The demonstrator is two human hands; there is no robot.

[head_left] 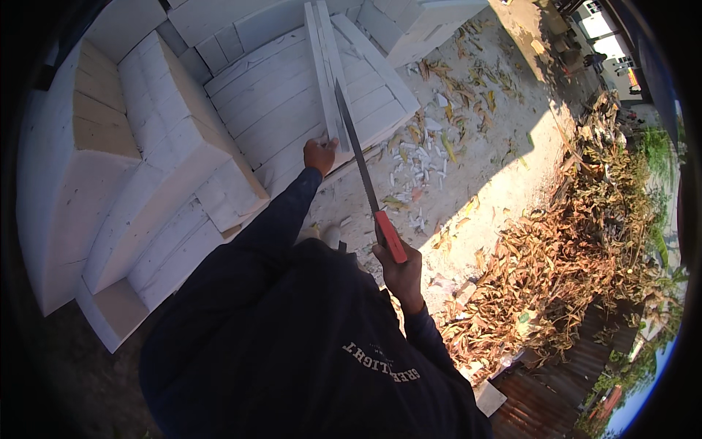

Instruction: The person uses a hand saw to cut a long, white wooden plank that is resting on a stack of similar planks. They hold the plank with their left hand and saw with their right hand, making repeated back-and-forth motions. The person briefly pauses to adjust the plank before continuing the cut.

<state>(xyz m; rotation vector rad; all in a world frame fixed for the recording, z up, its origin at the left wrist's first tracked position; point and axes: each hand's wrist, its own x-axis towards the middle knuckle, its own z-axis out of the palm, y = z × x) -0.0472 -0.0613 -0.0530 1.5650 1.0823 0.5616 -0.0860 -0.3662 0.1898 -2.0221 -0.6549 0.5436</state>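
Sawing looks only just begun: the hand saw [362,172] bites the near end of the white strip [325,73], no offcut parted. Right hand [398,267] grips the red handle; left hand [319,155] presses the strip onto the block stack [270,102].

saw blade [356,150] tip hidden behind white slab [327,69], distant buildings [603,33] blurred

top: dk navy long-slv shirt [292,344] | chest: white arched lettering | hands bare, no gloves
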